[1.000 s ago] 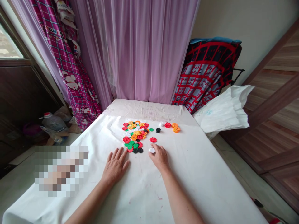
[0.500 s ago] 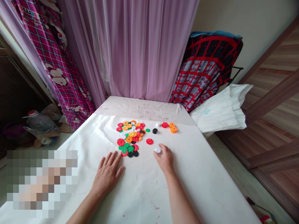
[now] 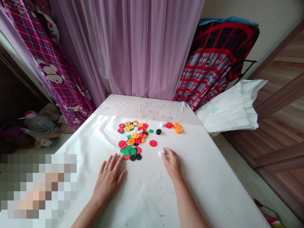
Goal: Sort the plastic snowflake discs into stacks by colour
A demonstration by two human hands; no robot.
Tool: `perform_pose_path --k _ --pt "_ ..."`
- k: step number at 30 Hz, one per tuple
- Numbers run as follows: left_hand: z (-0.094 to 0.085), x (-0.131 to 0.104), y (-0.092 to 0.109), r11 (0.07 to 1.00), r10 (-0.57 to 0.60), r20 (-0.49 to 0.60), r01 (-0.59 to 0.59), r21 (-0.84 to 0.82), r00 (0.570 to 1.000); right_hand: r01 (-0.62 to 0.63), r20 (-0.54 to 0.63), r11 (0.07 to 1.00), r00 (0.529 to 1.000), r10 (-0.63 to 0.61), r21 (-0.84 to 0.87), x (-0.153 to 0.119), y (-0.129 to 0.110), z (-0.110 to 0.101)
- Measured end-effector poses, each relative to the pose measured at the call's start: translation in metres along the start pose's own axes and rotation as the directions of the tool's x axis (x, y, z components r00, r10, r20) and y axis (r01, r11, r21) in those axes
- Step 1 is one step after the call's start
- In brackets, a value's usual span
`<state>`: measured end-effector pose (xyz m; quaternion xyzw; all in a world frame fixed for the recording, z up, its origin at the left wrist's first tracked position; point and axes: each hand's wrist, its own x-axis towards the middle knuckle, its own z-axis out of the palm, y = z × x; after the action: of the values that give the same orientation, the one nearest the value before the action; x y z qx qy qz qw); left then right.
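Observation:
Flat on the white-covered table [image 3: 142, 196] lies my left hand [image 3: 109, 177], its fingers spread and nothing in it. Its fingertips are near the lower edge of a mixed pile of flower-shaped discs [image 3: 133, 136]. My right hand [image 3: 172, 161] pinches a white disc piece [image 3: 161, 152] between thumb and forefinger, low over the table. Beyond it lies a single red disc [image 3: 153, 143]. Farther back are a black stack [image 3: 158, 131], a small green disc [image 3: 151, 131], a white stack [image 3: 161, 124], a red group [image 3: 169, 125] and orange discs [image 3: 178, 128].
A white bag [image 3: 232, 107] stands against the table's right edge. Purple curtains [image 3: 142, 47] hang behind the table. A plastic bottle [image 3: 39, 122] is on the floor at the left. A blurred patch hides the lower left.
The view has shifted slightly. My right hand has moved a little to the right, its fingers still at the white disc piece. My left hand has stayed flat.

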<state>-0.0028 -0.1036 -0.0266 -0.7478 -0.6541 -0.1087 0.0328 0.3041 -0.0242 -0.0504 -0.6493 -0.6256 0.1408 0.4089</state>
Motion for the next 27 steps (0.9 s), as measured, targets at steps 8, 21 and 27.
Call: perform_pose_path --k 8,21,27 --pt "0.017 0.033 0.026 0.956 0.293 -0.06 -0.293 0.002 0.954 0.068 -0.144 0.998 0.987 -0.067 0.006 -0.003 0.004 0.005" --pt "0.009 0.09 0.005 0.997 0.042 0.058 -0.038 -0.063 0.997 0.461 0.031 0.886 0.887 -0.46 -0.053 -0.017 -0.07 0.029" --pt "0.015 0.087 0.005 0.995 -0.007 -0.073 0.0 -0.102 0.997 0.297 0.156 0.952 0.947 -0.282 -0.082 -0.005 -0.092 0.059"
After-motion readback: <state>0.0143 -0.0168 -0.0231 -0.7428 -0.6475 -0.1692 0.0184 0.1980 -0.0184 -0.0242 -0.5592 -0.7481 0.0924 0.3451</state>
